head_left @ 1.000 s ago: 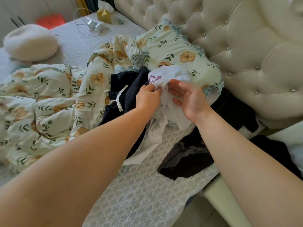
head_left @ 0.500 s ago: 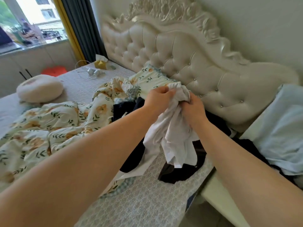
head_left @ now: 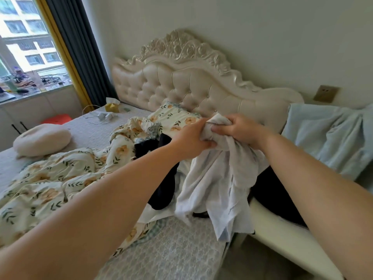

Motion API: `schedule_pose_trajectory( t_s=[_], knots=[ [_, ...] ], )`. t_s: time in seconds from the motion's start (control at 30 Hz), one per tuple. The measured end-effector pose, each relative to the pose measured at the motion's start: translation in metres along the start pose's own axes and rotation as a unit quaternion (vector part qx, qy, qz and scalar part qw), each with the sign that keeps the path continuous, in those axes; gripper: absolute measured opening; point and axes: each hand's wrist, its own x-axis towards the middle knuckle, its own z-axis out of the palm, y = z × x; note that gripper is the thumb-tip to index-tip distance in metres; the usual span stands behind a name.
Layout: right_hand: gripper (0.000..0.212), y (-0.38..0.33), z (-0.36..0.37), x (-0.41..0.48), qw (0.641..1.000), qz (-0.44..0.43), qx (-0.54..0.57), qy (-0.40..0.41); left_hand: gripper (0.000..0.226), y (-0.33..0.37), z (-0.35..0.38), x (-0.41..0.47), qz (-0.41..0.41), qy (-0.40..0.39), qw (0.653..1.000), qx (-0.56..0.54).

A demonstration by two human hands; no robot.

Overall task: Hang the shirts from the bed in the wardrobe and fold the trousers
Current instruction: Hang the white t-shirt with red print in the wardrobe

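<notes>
A white shirt hangs bunched above the bed, near the padded headboard. My left hand grips its top edge from the left, and my right hand grips the same bunched edge from the right. The shirt's loose cloth drapes down over dark clothes that lie on the bed beside the floral pillow. More black cloth lies under my right forearm at the bed's right edge.
A floral duvet is rumpled over the left of the bed. A round cream cushion, a tissue box and cables sit further back. Light blue cloth covers something at the right. Window and curtain stand at the far left.
Both hands have lifted the white shirt higher off the pile of dark clothes, and it now hangs longer. My view has risen, showing more of the headboard and wall.
</notes>
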Motion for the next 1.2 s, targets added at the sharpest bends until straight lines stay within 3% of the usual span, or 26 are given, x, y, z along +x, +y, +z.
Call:
schedule_pose_trajectory(
  t_s=[0.1, 0.17, 0.27, 0.33, 0.43, 0.57, 0.6, 0.67, 0.77, 0.83, 0.93, 0.97, 1.1, 1.2],
  knots=[
    [0.018, -0.005, -0.015, -0.029, 0.994, 0.001, -0.104, 0.013, 0.026, 0.016, 0.006, -0.017, -0.030, -0.002, 1.000, -0.008],
    [0.022, -0.007, -0.022, -0.046, 0.984, -0.005, -0.171, 0.040, 0.025, 0.028, 0.007, -0.026, -0.044, 0.025, 0.998, -0.032],
    [0.028, 0.000, -0.027, -0.062, 0.966, -0.031, -0.214, 0.142, 0.021, 0.051, 0.010, -0.039, -0.062, 0.053, 0.987, -0.135],
    [0.020, 0.009, -0.028, -0.071, 0.955, -0.037, -0.193, 0.224, 0.021, 0.063, 0.012, -0.046, -0.081, 0.053, 0.974, -0.205],
    [0.042, 0.031, -0.028, -0.088, 0.938, 0.019, -0.145, 0.316, 0.009, 0.072, 0.019, -0.056, -0.119, 0.036, 0.954, -0.273],
    [0.022, 0.050, -0.021, -0.112, 0.958, 0.041, -0.090, 0.269, 0.008, 0.082, 0.030, -0.069, -0.147, 0.038, 0.921, -0.359],
    [0.026, 0.053, -0.017, -0.117, 0.965, 0.047, -0.058, 0.251, 0.014, 0.083, 0.033, -0.072, -0.153, 0.035, 0.916, -0.370],
    [0.056, 0.054, -0.009, -0.129, 0.965, 0.071, -0.011, 0.253, 0.021, 0.086, 0.040, -0.078, -0.153, 0.030, 0.915, -0.373],
    [0.076, 0.039, -0.002, -0.141, 0.950, -0.050, -0.157, 0.265, 0.024, 0.089, 0.047, -0.086, -0.088, 0.034, 0.952, -0.290],
    [0.067, 0.019, -0.001, -0.143, 0.949, -0.102, -0.210, 0.210, 0.031, 0.092, 0.049, -0.091, -0.036, 0.036, 0.980, -0.194],
    [0.038, 0.004, -0.001, -0.147, 0.965, -0.082, -0.176, 0.175, 0.019, 0.090, 0.046, -0.101, -0.003, 0.025, 0.996, -0.089],
    [0.036, 0.002, -0.001, -0.150, 0.964, -0.074, -0.170, 0.188, 0.017, 0.088, 0.043, -0.104, 0.001, 0.008, 0.999, -0.036],
    [0.034, -0.004, 0.004, -0.167, 0.955, -0.050, -0.174, 0.235, 0.046, 0.076, 0.033, -0.112, 0.034, -0.125, 0.984, 0.123],
    [0.039, -0.008, 0.005, -0.183, 0.943, -0.021, -0.172, 0.284, 0.028, 0.056, 0.025, -0.122, 0.029, -0.215, 0.968, 0.123]
  ],
)
